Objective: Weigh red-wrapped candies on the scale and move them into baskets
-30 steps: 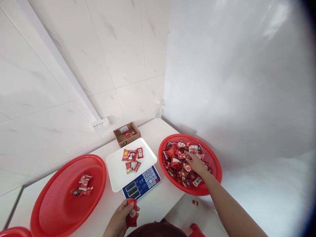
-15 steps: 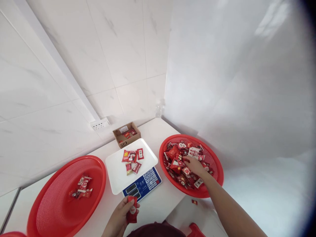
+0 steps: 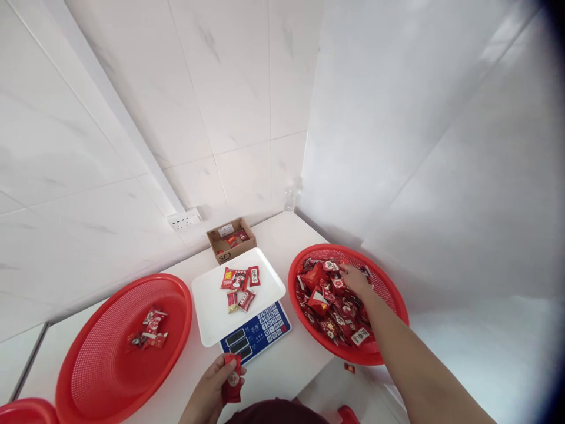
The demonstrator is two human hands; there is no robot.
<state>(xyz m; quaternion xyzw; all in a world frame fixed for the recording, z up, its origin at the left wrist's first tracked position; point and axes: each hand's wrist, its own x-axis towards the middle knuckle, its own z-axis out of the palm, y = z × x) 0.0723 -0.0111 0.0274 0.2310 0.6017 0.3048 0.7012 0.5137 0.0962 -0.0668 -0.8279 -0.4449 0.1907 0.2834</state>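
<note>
My left hand (image 3: 210, 388) is closed round a small red pouch (image 3: 232, 386), held upright near the table's front edge below the scale. My right hand (image 3: 355, 280) reaches into the red basket (image 3: 389, 288) on the right and rests on its pile of red wrapped candies (image 3: 333, 300); its fingers are curled among the packets, and I cannot tell whether they hold one. Between the baskets stands a blue scale (image 3: 258, 333) with a white tray (image 3: 212, 312) bearing several red packets (image 3: 241, 285).
A second red basket (image 3: 88, 365) on the left holds a few packets (image 3: 148, 330). A small cardboard box (image 3: 231, 239) sits at the back by a wall socket (image 3: 184, 219). Part of another red rim (image 3: 22, 411) shows at the lower left. One candy (image 3: 349, 368) lies below the table edge.
My right hand has moved from the near middle of the candy pile toward the far side of the basket. My left hand keeps the pouch in about the same place.
</note>
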